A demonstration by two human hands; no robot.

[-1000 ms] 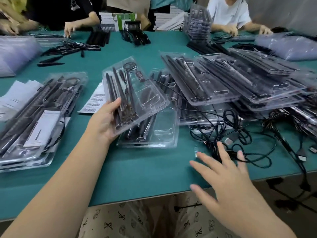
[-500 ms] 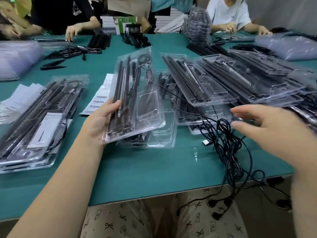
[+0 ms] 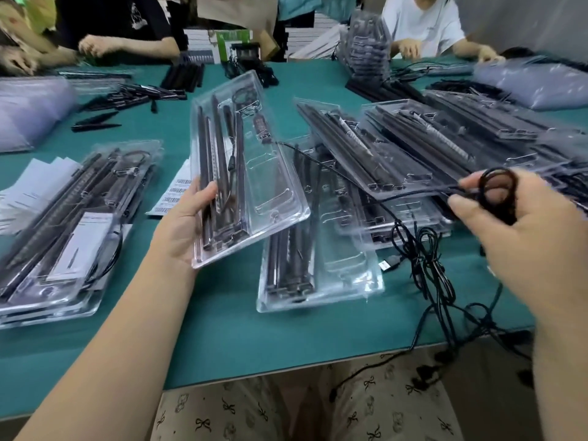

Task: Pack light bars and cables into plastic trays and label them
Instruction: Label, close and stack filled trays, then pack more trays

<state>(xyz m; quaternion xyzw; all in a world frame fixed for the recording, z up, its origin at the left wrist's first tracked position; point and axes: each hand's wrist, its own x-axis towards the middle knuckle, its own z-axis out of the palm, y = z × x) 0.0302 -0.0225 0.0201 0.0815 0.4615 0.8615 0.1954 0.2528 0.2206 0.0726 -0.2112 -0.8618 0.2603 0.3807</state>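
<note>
My left hand (image 3: 187, 221) grips the near left corner of a clear plastic tray (image 3: 270, 173), tilted up above the green table (image 3: 222, 338). Black light bars (image 3: 222, 173) lie in the tray's left slots; its right pockets look bare. My right hand (image 3: 521, 230) pinches a small coiled loop of black cable (image 3: 496, 189) at the right, held above the table. A thin strand runs from the loop toward the tray. Below the hand a tangle of black cables (image 3: 426, 265) hangs over the table's front edge.
Another tray with bars (image 3: 318, 265) lies flat below the held one. Filled trays are stacked at the left (image 3: 73, 224) and fanned out at the right (image 3: 445, 144). Barcode label sheets (image 3: 173, 192) lie beside my left hand. Other people work at the far side.
My right hand rose from the cable pile and now holds a coiled cable loop. My left hand lifted the tray higher and tilted it more upright.
</note>
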